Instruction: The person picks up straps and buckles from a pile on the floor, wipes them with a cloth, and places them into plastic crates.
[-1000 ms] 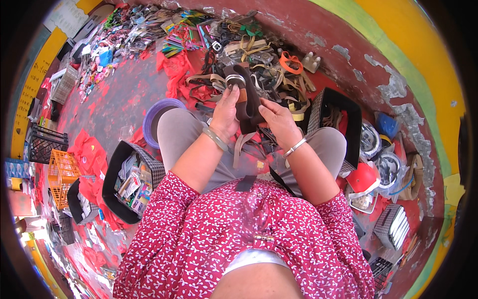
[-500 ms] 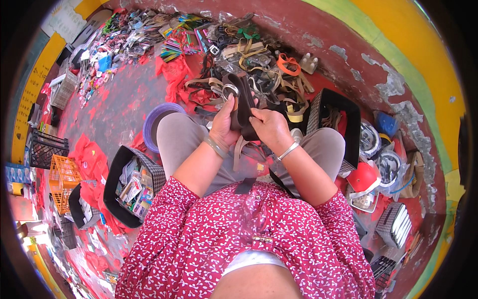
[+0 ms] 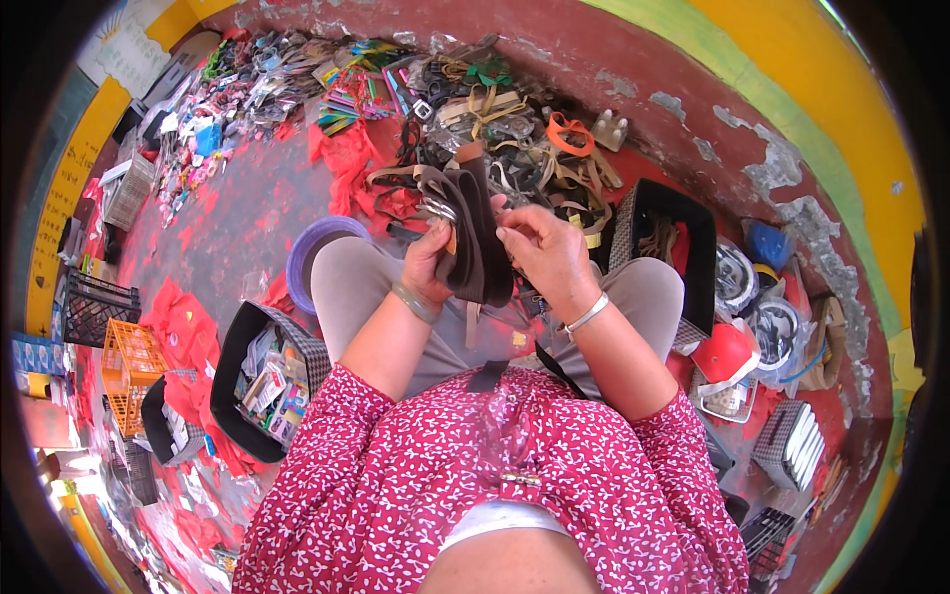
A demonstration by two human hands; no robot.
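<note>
A dark brown belt [image 3: 478, 247], looped into several layers, stands upright between my hands above my lap. Silvery metal rings of its buckle [image 3: 438, 209] show at its left side. My left hand [image 3: 427, 265] is closed round the belt from the left, its thumb near the buckle and its other fingers mostly hidden behind the layers. From the right, my right hand [image 3: 550, 255] has its fingers bent and pinched at the belt's right edge; the exact fingertip contact is partly hidden. Just beyond lies a heap of belts and straps [image 3: 515, 139].
Left of my knee is a purple round tub [image 3: 300, 265]. A black-lined checked box of small packages [image 3: 223, 396] and an orange crate [image 3: 127, 361] stand at left. Another box [image 3: 705, 228], a red cap [image 3: 722, 351] and the peeling wall [image 3: 683, 104] are at right.
The belt has turned and its layers have gathered into a closer, upright bundle. My right hand has moved from the belt's lower part up along its right edge.
</note>
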